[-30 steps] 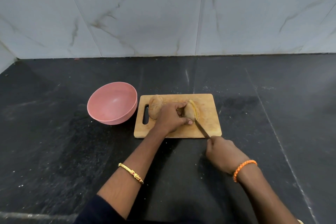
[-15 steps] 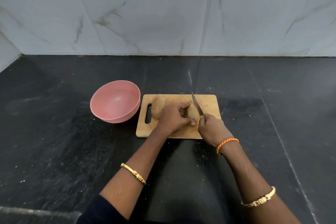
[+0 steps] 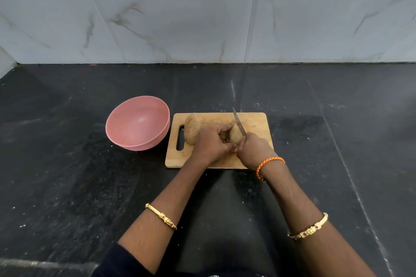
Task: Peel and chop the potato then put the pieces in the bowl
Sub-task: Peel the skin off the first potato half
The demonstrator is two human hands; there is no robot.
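Knife [image 3: 238, 123] now upright against pinched potato [image 3: 236, 136] — both hands clenched — bowl [image 3: 137, 122] beside.

Even, soft light; sharp; edges slightly bowed.

A dark worktop and a pale wall

The black worktop [image 3: 67, 186] has small white specks and thin pale lines on it. Behind it stands a wall [image 3: 180, 11] of big white tiles with brown and grey streaks, like marble, and it meets the worktop along its back edge
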